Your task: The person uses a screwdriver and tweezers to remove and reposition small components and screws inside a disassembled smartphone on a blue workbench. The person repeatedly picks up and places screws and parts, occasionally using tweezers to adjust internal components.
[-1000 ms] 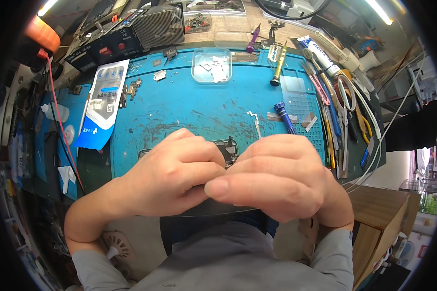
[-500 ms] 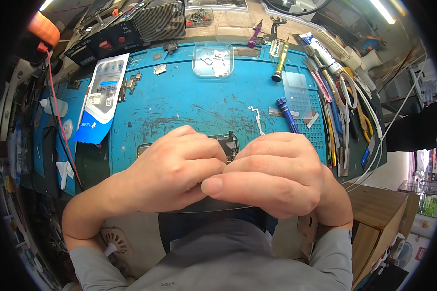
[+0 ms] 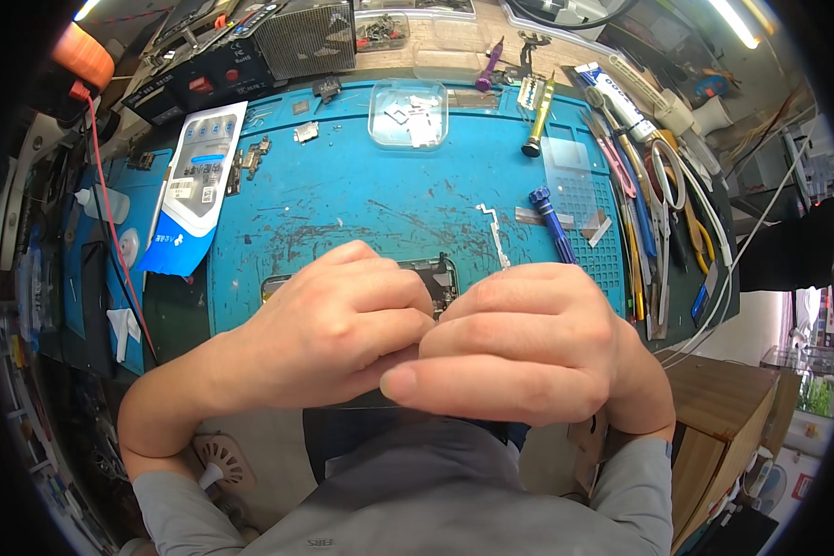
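Note:
My left hand (image 3: 338, 324) and my right hand (image 3: 528, 338) are close together near the mat's front edge, knuckles up and fingers curled inward. Whatever their fingertips grip is hidden beneath them. My right thumb points toward the left hand. Just beyond and partly under both hands lies an opened phone body (image 3: 443, 278), with dark inner parts showing at its right end and its left end poking out past the left hand. A thin whitish zigzag strip (image 3: 494, 233) lies on the blue mat (image 3: 315, 208), beyond my right hand. To the strip's right is a blue screwdriver (image 3: 551, 222).
A clear tray (image 3: 408, 113) of small white parts stands at the back. A yellow-green screwdriver (image 3: 539, 120) lies right of it. Scissors (image 3: 660, 185) and other tools line the right edge. At left are a blue-white packet (image 3: 195, 185) and a red cable (image 3: 111, 213).
My right hand has moved slightly nearer to me, uncovering a bit more of the phone body. My left hand has barely moved. The things on the mat stay where they were.

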`<state>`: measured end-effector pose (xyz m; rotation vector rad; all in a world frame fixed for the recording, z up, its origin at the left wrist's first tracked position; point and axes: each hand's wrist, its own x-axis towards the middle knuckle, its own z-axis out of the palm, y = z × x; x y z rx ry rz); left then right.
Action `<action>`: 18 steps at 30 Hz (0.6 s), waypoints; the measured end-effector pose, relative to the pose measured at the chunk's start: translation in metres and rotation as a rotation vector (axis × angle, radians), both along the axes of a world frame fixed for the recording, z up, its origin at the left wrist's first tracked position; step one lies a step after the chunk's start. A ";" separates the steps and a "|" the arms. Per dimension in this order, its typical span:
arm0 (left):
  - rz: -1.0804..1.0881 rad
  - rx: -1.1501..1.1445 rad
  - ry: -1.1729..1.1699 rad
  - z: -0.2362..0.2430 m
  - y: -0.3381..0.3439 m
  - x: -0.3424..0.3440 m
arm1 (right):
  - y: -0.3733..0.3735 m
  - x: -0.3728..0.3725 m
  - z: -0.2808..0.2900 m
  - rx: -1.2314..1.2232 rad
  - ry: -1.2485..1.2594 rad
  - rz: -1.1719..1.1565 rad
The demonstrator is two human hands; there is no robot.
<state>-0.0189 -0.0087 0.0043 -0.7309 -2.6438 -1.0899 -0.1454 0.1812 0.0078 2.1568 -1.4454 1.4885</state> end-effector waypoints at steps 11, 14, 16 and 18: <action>0.007 -0.022 0.039 0.000 0.003 0.000 | 0.009 -0.002 0.007 0.103 0.019 0.054; 0.012 -0.038 0.048 0.000 0.004 0.000 | 0.011 -0.003 0.011 0.117 0.040 0.027; 0.015 -0.047 0.058 0.000 0.005 0.000 | 0.010 -0.001 0.010 0.097 0.009 0.010; 0.009 -0.041 0.058 -0.001 0.003 -0.001 | 0.007 0.003 0.007 0.084 -0.077 0.003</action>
